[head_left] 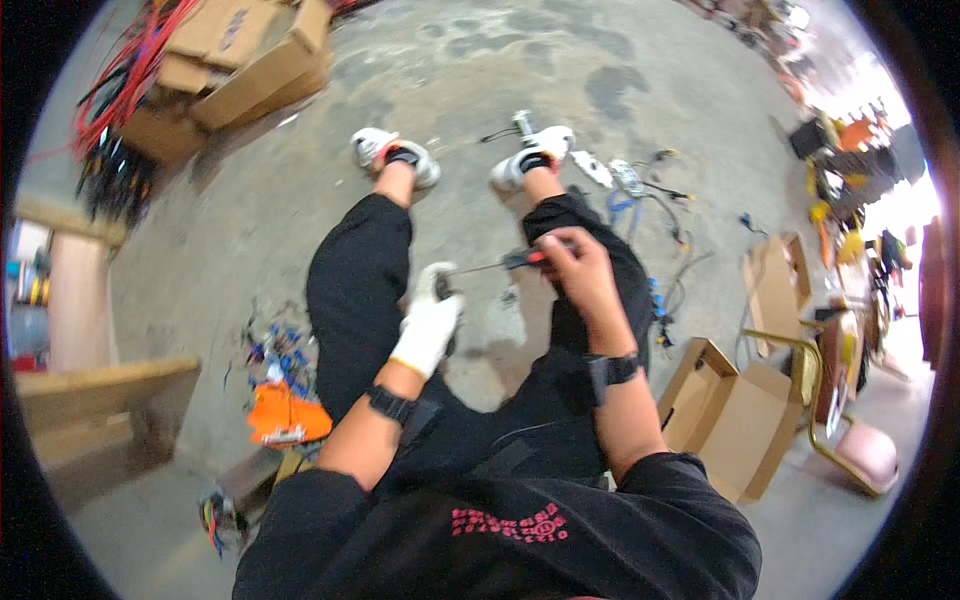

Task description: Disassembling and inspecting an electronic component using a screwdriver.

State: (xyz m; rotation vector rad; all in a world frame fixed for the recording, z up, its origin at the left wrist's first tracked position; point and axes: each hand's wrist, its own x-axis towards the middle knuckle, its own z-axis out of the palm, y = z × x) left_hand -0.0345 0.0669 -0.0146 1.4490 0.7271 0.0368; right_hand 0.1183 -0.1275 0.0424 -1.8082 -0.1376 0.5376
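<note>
My left hand [430, 325], in a white work glove, is closed around a small dark part [444, 286], mostly hidden by the fingers. Bare-skinned, my right hand [582, 278] grips the red and black handle of a screwdriver [525, 259]. Its thin shaft points left, and the tip meets the dark part at my left fingers. Both hands are above the floor between my knees.
On the right floor lie loose cables and connectors [630, 185], an open cardboard box [735, 410] and a chair [860, 455]. To the left are an orange bag-like item [287, 414], small blue parts [280, 350] and a wooden bench [110, 380]. Cardboard boxes [250, 70] stand far left.
</note>
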